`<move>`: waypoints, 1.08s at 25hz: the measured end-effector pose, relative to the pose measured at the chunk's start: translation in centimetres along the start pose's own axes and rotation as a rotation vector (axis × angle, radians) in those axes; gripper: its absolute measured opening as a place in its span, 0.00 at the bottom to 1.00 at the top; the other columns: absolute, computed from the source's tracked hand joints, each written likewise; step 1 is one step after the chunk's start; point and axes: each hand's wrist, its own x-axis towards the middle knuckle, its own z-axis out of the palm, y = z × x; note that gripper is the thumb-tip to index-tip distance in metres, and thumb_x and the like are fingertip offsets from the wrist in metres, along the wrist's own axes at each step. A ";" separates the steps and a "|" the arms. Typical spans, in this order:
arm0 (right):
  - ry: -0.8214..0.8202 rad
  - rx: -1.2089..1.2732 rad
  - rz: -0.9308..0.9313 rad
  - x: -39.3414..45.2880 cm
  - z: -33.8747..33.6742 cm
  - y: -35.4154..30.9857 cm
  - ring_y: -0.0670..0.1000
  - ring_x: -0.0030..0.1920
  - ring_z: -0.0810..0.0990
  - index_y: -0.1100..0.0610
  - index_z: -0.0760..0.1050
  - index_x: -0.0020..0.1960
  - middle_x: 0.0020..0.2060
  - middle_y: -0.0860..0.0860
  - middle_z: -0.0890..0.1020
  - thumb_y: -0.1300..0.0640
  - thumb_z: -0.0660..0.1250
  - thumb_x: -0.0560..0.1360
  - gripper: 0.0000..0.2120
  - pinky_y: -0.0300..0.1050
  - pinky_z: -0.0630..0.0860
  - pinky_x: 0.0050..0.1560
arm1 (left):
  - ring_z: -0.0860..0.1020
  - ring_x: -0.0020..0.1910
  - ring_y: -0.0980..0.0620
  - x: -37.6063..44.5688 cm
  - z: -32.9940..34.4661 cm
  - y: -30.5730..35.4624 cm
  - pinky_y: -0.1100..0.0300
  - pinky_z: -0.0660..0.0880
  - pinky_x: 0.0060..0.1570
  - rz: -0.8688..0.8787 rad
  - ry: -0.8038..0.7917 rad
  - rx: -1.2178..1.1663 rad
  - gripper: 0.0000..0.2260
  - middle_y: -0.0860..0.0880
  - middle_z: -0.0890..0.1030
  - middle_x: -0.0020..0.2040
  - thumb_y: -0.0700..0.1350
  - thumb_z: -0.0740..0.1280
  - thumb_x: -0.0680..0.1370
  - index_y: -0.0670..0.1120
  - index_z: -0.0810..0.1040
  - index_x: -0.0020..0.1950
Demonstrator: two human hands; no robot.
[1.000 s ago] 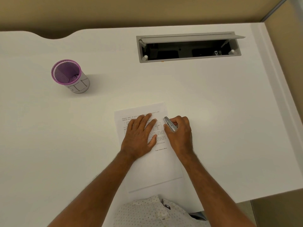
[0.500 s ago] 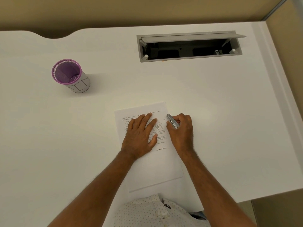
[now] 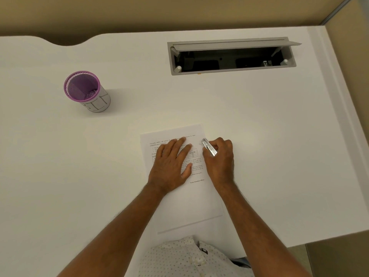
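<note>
Pressing the sheet (image 3: 191, 206), left hand (image 3: 170, 166) fingers straight; right hand (image 3: 219, 161) fingers clamp metal tool (image 3: 209, 147)

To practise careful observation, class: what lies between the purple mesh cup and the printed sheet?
Nothing: the head view shows only bare white desk between the purple mesh cup and the printed sheet.

A purple mesh pen cup (image 3: 79, 87) is standing out against the white counter (image 3: 259, 126). The white sheet (image 3: 191, 206) is carrying black print; the shirt (image 3: 179, 256) is showing grey dots.
</note>
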 end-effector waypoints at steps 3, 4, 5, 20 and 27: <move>-0.007 0.031 0.000 -0.1 -0.2 0.3 0.47 0.41 0.79 0.53 0.74 0.52 0.49 0.48 0.74 0.54 0.74 0.74 0.11 0.46 0.82 0.39 | 0.65 0.79 0.43 0.0 0.1 0.0 0.43 0.60 0.77 -0.003 0.006 -0.005 0.28 0.46 0.66 0.81 0.60 0.60 0.81 0.49 0.69 0.79; -0.024 0.044 -0.009 -0.2 -0.3 0.5 0.46 0.41 0.78 0.52 0.74 0.52 0.49 0.48 0.74 0.54 0.75 0.73 0.12 0.43 0.82 0.38 | 0.65 0.79 0.43 0.0 0.1 0.0 0.43 0.61 0.77 -0.002 0.007 -0.007 0.28 0.46 0.66 0.81 0.60 0.60 0.81 0.49 0.69 0.79; -0.042 0.051 -0.019 -0.4 -0.5 0.7 0.44 0.42 0.78 0.51 0.74 0.53 0.49 0.47 0.74 0.53 0.76 0.73 0.13 0.40 0.81 0.37 | 0.65 0.79 0.43 0.0 0.1 0.0 0.42 0.61 0.77 0.000 0.008 -0.010 0.28 0.46 0.66 0.81 0.60 0.60 0.81 0.49 0.69 0.79; -0.051 -0.032 -0.054 -0.7 -0.2 -0.6 0.48 0.44 0.79 0.51 0.73 0.50 0.45 0.46 0.77 0.58 0.73 0.75 0.10 0.41 0.79 0.42 | 0.63 0.80 0.43 0.0 0.5 -0.1 0.42 0.59 0.78 -0.007 -0.002 0.003 0.29 0.47 0.64 0.82 0.61 0.59 0.81 0.50 0.67 0.79; -0.009 0.030 -0.046 -0.7 0.8 -0.6 0.46 0.47 0.79 0.51 0.73 0.53 0.48 0.45 0.79 0.58 0.71 0.77 0.09 0.44 0.81 0.46 | 0.64 0.80 0.43 0.0 0.4 -0.1 0.42 0.59 0.77 -0.001 0.012 0.012 0.28 0.46 0.65 0.82 0.60 0.59 0.82 0.49 0.68 0.79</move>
